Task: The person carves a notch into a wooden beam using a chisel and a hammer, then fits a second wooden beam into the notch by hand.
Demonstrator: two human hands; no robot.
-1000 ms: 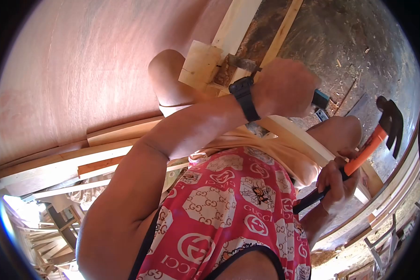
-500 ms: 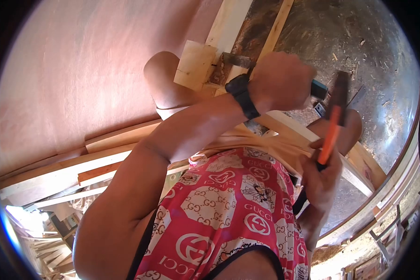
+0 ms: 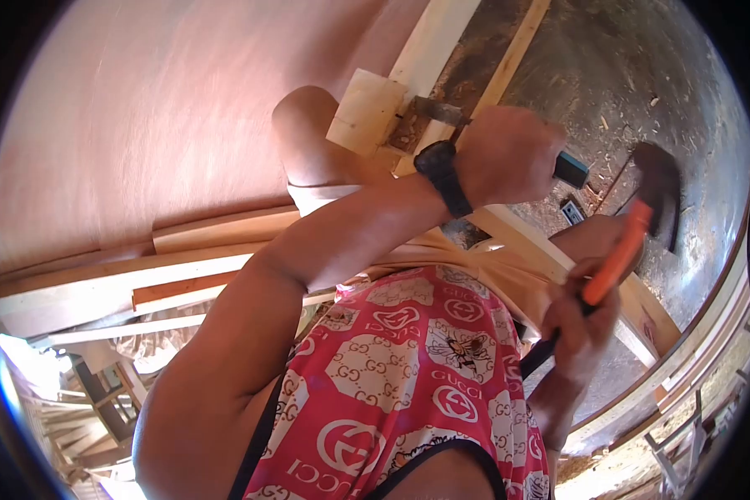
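Note:
My left hand (image 3: 511, 156), with a black watch on its wrist, is wrapped round a chisel whose teal handle end (image 3: 571, 169) sticks out to the right. The chisel's flat metal blade (image 3: 438, 111) points left, at a notch in the pale timber (image 3: 434, 50). A squarish wood block (image 3: 367, 115) lies beside that notch. My right hand (image 3: 582, 321) grips a hammer by its orange and black handle (image 3: 615, 258). Blurred by motion, the dark hammer head (image 3: 660, 179) is to the right of the chisel handle, apart from it.
A wide reddish panel (image 3: 125, 125) fills the left side, with stacked boards (image 3: 217, 233) along its lower edge. Wood chips litter the dark floor (image 3: 592, 58). A small metal item (image 3: 572, 212) lies below the chisel handle. My bent knees flank the timber.
The hammer has swung to the right, away from the chisel handle. My left hand still holds the chisel at the timber; the whole view has shifted slightly.

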